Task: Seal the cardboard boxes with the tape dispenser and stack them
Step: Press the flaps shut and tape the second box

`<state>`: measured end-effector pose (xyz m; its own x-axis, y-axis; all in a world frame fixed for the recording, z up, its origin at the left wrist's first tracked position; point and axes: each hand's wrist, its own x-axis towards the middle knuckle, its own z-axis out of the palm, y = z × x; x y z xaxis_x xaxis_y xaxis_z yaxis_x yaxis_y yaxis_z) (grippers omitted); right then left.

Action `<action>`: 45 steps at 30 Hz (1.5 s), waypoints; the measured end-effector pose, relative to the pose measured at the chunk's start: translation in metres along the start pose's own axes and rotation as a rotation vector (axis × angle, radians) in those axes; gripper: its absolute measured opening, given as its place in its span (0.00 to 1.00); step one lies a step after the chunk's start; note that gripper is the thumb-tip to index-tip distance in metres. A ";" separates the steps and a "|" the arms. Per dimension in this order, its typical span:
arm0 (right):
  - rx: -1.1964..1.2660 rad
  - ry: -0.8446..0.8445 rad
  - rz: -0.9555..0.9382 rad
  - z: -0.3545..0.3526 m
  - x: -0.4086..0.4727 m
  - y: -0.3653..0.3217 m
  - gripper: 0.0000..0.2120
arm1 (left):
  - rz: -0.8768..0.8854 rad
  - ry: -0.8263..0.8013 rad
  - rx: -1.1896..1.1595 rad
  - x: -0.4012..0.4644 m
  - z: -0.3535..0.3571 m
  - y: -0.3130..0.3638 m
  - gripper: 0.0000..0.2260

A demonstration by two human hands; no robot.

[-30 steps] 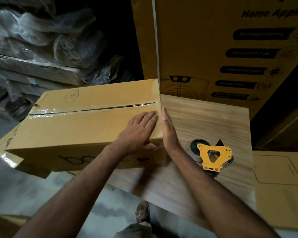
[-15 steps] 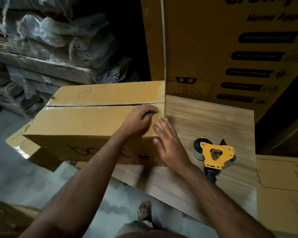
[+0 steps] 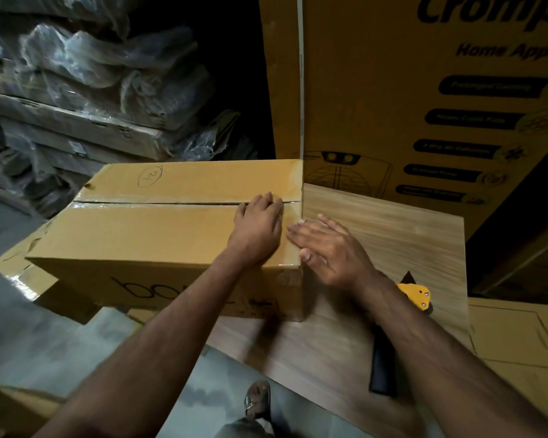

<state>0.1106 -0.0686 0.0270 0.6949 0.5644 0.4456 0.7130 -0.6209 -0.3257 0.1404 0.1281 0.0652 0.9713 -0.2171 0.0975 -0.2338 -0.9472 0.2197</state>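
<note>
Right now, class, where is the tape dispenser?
The tape dispenser lies on the wooden board, right of the cardboard box, partly hidden under the right forearm.

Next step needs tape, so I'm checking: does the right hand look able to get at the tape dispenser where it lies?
Probably yes. The tape dispenser lies on the wooden board just beneath the right forearm, nothing covering its black handle; the right hand, open at the box edge, need only draw back.

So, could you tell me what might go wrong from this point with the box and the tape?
1. The cardboard box juts past the wooden board's left edge, so pressing with the left hand might tip it.
2. The tape dispenser lies half hidden under the right forearm; its cutter could catch the arm.
3. The right hand, flat at the box's end, may leave wrinkles in the tape.
</note>
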 end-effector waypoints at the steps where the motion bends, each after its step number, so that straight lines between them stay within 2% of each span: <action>1: -0.003 -0.027 0.035 -0.002 0.009 0.007 0.29 | 0.000 -0.009 0.004 0.000 0.000 0.001 0.22; 4: 0.024 -0.074 0.154 -0.005 0.038 0.030 0.27 | 0.001 -0.033 0.019 0.000 0.000 0.000 0.22; 8: -0.012 -0.111 0.197 -0.003 0.072 0.059 0.25 | 0.017 -0.071 0.026 0.001 -0.002 0.000 0.23; 12: -0.013 -0.073 0.275 0.005 0.105 0.082 0.29 | 0.023 -0.075 0.043 0.000 -0.002 -0.001 0.22; 15: 0.036 -0.038 0.355 0.012 0.129 0.094 0.27 | 0.023 -0.077 0.055 0.001 -0.002 -0.002 0.22; 18: 0.101 -0.074 0.477 0.019 0.155 0.103 0.25 | 0.026 -0.080 0.059 0.001 -0.003 -0.002 0.24; 20: 0.206 -0.092 0.622 0.023 0.168 0.105 0.28 | 0.019 -0.070 0.052 -0.001 -0.003 0.000 0.27; 21: 0.289 -0.016 0.706 0.025 0.173 0.103 0.28 | 0.015 -0.065 0.048 -0.001 -0.002 0.001 0.27; 24: 0.636 0.411 0.967 0.034 0.176 0.085 0.29 | 0.000 -0.053 0.031 0.000 -0.001 0.001 0.25; 25: 0.761 0.457 1.014 0.042 0.176 0.081 0.32 | -0.004 -0.045 0.024 0.000 0.000 0.001 0.25; 27: 0.996 0.387 1.089 0.065 0.172 0.092 0.45 | -0.005 -0.037 0.022 0.000 0.002 0.001 0.25; 28: 1.069 0.315 1.083 0.083 0.168 0.107 0.49 | -0.003 -0.038 0.022 0.000 0.003 0.000 0.24; 31: 1.117 0.205 1.075 0.077 0.153 0.090 0.38 | -0.012 -0.033 0.027 0.001 0.004 0.000 0.22; 34: 1.099 0.251 1.043 0.045 0.135 0.036 0.25 | -0.018 -0.027 0.042 0.003 0.004 0.003 0.22; 36: 1.130 0.294 1.002 0.047 0.113 0.014 0.21 | -0.018 -0.027 0.047 0.002 0.004 0.004 0.22; 41: 1.088 0.319 0.955 0.045 0.072 -0.034 0.27 | -0.027 -0.023 0.042 0.000 0.003 0.007 0.22; 45: 0.970 0.264 0.922 0.046 0.048 -0.058 0.29 | -0.031 -0.024 0.048 -0.002 0.002 0.009 0.22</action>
<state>0.1071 0.0195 0.0295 0.9895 -0.0312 -0.1412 -0.1420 -0.0227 -0.9896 0.1364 0.1198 0.0646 0.9790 -0.1922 0.0684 -0.2014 -0.9637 0.1755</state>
